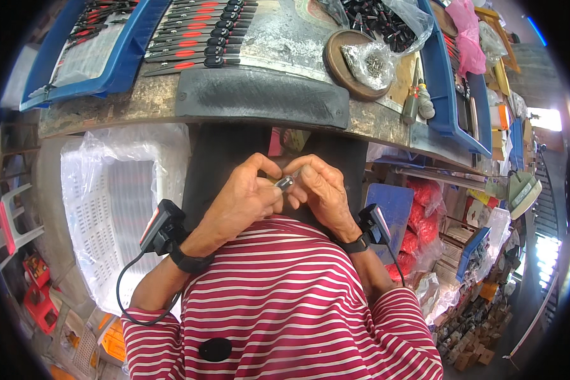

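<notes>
Close to my body, in front of the striped shirt, both hands meet around a small dark part with a shiny round spot. My left hand is closed, its fingertips on the left side of the part. From the other side my right hand pinches at it with thumb and bent fingers. Fingers cover most of the part, so its kind cannot be made out. On the bench beyond lies a row of slim pointed tools with red and black handles.
A curved dark pad lines the bench's near edge. Blue trays stand at both ends. A round wooden dish holds a bag of small metal pieces; a screwdriver lies beside it. A plastic-lined white crate is at my left.
</notes>
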A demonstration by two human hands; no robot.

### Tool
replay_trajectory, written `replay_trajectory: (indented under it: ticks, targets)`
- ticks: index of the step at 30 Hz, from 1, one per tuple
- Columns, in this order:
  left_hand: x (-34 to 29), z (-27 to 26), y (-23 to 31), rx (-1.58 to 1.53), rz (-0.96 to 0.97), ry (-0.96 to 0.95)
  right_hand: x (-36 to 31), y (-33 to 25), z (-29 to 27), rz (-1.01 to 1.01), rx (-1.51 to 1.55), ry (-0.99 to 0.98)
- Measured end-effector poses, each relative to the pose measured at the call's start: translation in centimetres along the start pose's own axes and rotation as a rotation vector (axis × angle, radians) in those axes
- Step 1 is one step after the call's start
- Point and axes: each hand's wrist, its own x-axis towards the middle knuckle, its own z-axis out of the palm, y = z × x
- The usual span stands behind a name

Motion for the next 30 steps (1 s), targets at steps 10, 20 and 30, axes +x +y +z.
replay_trajectory:
  ticks: [10, 20, 30]
  targets:
    - [-0.8, -0.4, 1.3, -0.024, -0.016, -0.084, -0.4, -2.8, 0.4, -0.263, -0.679, -0.086]
    - [-0.6, -0.2, 1.9, 0.081, -0.027, -0.107, 0.5, -3.9, -0.1, -0.456, -1.021, -0.203]
    - [-0.3, -0.2, 2.7, 0.048, -0.041, -0.207, 0.8, -4.6, -0.4, -0.508, -1.018, -0.280]
